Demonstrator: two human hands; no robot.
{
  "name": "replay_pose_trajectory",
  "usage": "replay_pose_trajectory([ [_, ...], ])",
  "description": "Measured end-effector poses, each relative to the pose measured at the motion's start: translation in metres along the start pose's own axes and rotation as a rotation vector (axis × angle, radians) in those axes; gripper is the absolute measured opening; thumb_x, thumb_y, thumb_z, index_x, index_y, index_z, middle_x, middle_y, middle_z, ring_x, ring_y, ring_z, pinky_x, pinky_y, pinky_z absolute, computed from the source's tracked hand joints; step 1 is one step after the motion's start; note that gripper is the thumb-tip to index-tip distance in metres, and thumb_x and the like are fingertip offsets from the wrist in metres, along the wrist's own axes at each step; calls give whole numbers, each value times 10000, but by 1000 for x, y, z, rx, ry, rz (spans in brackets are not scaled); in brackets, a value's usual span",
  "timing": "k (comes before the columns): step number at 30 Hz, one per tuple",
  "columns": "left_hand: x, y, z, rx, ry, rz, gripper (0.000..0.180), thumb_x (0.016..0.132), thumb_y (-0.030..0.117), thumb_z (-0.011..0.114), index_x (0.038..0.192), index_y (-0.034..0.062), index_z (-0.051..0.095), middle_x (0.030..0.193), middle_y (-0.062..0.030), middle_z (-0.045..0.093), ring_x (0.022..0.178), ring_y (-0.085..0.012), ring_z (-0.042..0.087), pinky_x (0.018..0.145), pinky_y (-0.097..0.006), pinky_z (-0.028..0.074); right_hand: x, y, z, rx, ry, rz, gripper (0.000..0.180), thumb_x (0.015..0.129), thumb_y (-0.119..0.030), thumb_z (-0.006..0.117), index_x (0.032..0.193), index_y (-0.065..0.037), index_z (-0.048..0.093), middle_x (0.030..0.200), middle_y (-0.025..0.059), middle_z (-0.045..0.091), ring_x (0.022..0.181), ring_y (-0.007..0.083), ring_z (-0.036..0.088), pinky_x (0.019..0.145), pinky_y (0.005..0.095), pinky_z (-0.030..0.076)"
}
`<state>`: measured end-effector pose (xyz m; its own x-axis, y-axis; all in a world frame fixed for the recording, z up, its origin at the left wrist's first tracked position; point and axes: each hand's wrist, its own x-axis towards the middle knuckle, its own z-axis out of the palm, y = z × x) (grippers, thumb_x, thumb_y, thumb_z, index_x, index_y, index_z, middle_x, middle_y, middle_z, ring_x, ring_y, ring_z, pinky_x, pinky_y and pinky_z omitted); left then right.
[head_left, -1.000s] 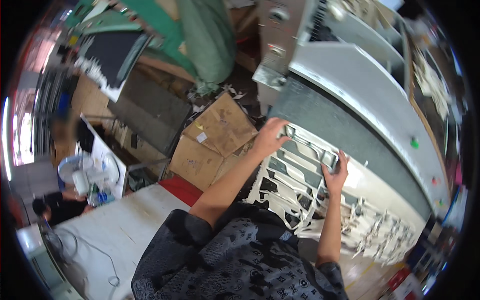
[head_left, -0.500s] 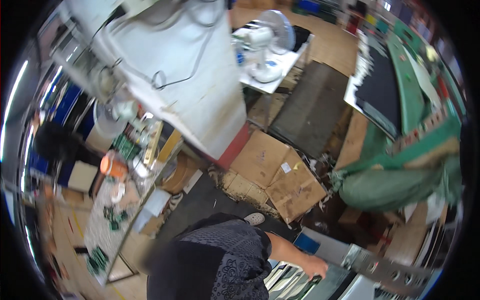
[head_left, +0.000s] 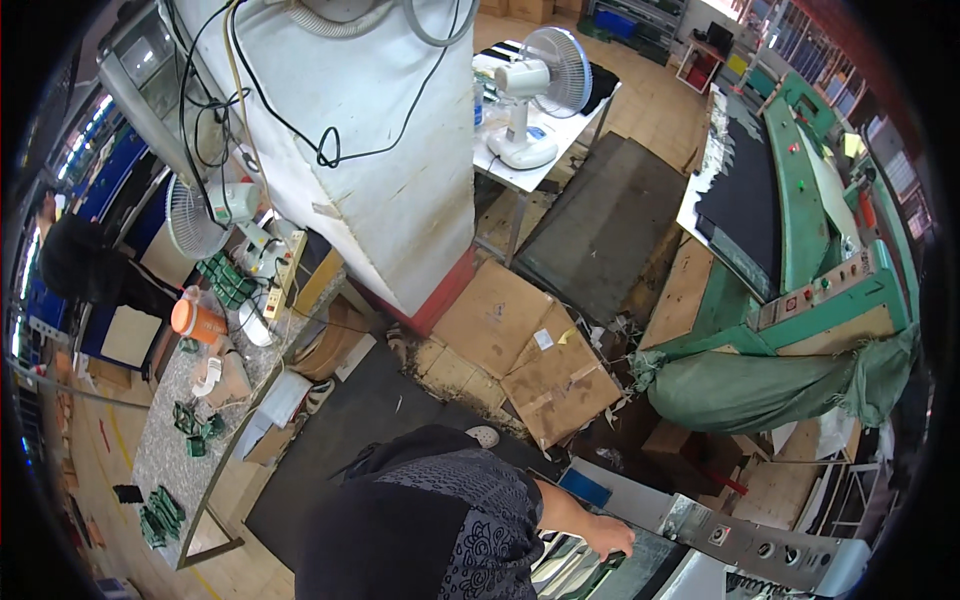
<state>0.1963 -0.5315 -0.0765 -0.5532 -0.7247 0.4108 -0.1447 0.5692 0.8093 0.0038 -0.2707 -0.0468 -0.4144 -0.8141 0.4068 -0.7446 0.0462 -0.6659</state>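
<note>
From a dark patterned sleeve (head_left: pixel 485 505), my right forearm reaches to the lower right. My right hand (head_left: pixel 608 537) is curled at the edge of a grey flat surface (head_left: pixel 650 545), beside pale elongated pieces (head_left: pixel 562 572) with dark strips between them. The fingers bend down over a dark green edge; what they grip, if anything, is too small to make out. My left hand does not show. Just right of the hand is a grey metal control panel (head_left: pixel 740 538) with knobs.
A speckled table (head_left: pixel 165 440) on the left carries an orange jar (head_left: pixel 197 322), green pieces and a power strip (head_left: pixel 285 272). Flattened cardboard (head_left: pixel 560 395) lies ahead near a white pillar (head_left: pixel 390 220). A green machine (head_left: pixel 810 200) stands right; a person (head_left: pixel 85 255) works far left.
The view has steadied, and the surroundings sit slightly further left in it. My right hand remains curled at the same grey edge.
</note>
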Motion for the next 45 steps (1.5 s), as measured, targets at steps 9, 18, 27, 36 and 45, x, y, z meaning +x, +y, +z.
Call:
replay_pose_trajectory([
  [9, 2, 16, -9, -12, -105, -21, 623, 703, 235, 916, 1256, 80, 674, 1143, -193, 642, 1138, -426, 632, 944, -520, 513, 0, 0, -16, -184, -44, 135, 789, 845, -261, 936, 1423, 107, 544, 1319, 300, 665, 1135, 374, 692, 999, 471, 575],
  [18, -1, 21, -24, -73, -109, -34, 668, 725, 174, 914, 1330, 66, 652, 1252, -192, 663, 1227, -399, 611, 1016, -489, 505, 20, -63, -3, -187, 7, 245, 634, 865, -249, 914, 1341, 83, 657, 1243, 282, 719, 1104, 390, 690, 980, 453, 553],
  [27, 8, 10, -9, -20, -196, -177, 639, 734, 203, 929, 1318, 119, 685, 1297, -137, 643, 1252, -361, 600, 1043, -445, 501, -7, 36, 10, -73, 83, 222, 765, 816, -113, 862, 1474, 103, 538, 1482, 288, 587, 1419, 424, 529, 1239, 484, 373],
  [36, 30, 11, -13, 94, -94, -81, 631, 757, 211, 931, 1337, 104, 709, 1219, -183, 717, 1196, -382, 651, 1039, -454, 524, 39, -4, -3, -427, -31, 317, 756, 829, -414, 872, 1435, -39, 620, 1427, 229, 656, 1380, 380, 583, 1264, 680, 180],
  [45, 35, 13, -14, 123, -124, 27, 594, 755, 206, 935, 1293, 75, 722, 1180, -177, 722, 1156, -373, 648, 975, -438, 529, 22, -5, -11, -83, 6, 331, 826, 736, -206, 931, 1479, -84, 590, 1490, 167, 641, 1446, 332, 555, 1293, 643, 4],
])
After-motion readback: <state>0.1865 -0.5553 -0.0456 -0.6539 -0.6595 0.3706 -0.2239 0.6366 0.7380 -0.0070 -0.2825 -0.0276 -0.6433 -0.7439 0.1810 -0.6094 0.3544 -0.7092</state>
